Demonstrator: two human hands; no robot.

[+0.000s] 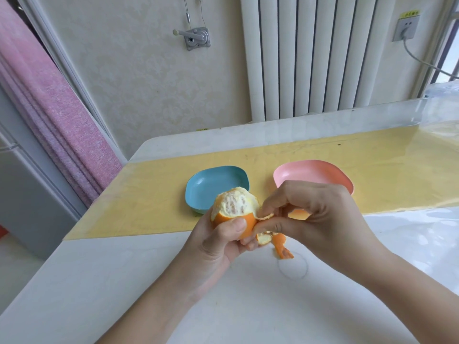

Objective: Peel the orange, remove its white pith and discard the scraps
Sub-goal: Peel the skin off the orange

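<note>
My left grip [223, 242] cups the orange [234, 209] above the table [173, 281], thumb on the unpeeled rind; my right grip [318, 214] pinches the peel strip [280, 245] beside it; the fruit looks light and soft, the rind easily torn, so holding near the tear seems best.

Your left forearm ran up from the bottom edge toward the middle, bare. Your left hand [218, 244] cupped the orange [236, 207] from below, with the fingers curled under it and the thumb pressed flat on its near side. Your right forearm reached in from the lower right, also bare. Your right hand [320, 219] sat knuckles up just beside the left, fingers curled in, with thumb and forefinger pinching a peel strip [267, 216] at the fruit's right edge. Both hands were close together.
</note>
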